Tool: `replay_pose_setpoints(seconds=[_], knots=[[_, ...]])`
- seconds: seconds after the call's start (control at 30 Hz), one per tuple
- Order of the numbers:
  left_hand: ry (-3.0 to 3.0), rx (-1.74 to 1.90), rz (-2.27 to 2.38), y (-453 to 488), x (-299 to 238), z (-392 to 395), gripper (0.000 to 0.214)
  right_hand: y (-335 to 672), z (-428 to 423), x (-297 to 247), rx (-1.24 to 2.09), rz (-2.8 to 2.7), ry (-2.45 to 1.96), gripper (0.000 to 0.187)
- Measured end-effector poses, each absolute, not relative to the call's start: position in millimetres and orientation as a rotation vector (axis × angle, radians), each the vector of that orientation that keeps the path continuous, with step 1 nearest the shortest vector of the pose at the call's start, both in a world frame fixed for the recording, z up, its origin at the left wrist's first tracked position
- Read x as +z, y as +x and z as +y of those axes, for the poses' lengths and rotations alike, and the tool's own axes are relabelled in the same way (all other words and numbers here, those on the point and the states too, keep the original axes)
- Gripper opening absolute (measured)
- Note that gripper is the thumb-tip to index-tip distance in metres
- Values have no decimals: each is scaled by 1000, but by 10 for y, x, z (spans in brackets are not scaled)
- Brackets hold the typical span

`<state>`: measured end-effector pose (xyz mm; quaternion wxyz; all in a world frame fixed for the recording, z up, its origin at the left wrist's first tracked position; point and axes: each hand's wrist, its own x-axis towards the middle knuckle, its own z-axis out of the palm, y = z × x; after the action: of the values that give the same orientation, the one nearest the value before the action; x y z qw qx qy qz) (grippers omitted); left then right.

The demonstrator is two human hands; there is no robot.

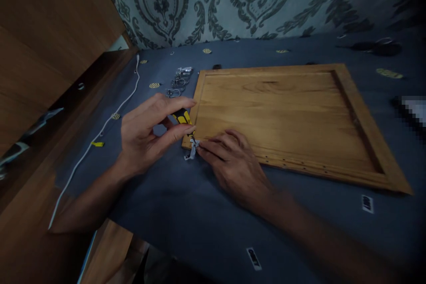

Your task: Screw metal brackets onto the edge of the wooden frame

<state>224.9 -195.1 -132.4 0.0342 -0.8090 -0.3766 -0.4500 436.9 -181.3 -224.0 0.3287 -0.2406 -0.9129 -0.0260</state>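
A wooden framed panel [282,115] lies flat on a dark blue cloth. My left hand [149,133] is curled around a screwdriver with a yellow and black handle [182,117], at the panel's near left corner. My right hand [229,164] rests on that corner, its fingertips pressing a small metal bracket [192,148] against the panel's edge. The screwdriver's tip is hidden behind my fingers.
Several metal fittings [179,82] lie on the cloth just beyond the panel's left corner. A white cable [109,120] runs along the left side beside a wooden furniture edge [40,53]. Patterned wall behind; dark scissors-like object [376,46] at far right.
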Motion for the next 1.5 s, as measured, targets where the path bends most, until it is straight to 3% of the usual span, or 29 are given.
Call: replay_pose_setpoints(seconds=[0.33,0.7,0.93,1.5], knots=[[-2494,-1423,-1156,2245,-1309,-1939,28,4372,-1800,-2253,-52,-2371,-600,25],[-2486,-1363,-1179,2257,-1285,-1981,29,4371,-1795,-2265,-50,-2389,-609,30],[-2315,-1582,-1181,2188,-1207,-2023,36,4367,-1804,-2276,-23,-2403,-640,28],[-2477,-1347,-1174,2210,-1267,-1973,30,4371,-1802,-2249,-58,-2388,-621,29]])
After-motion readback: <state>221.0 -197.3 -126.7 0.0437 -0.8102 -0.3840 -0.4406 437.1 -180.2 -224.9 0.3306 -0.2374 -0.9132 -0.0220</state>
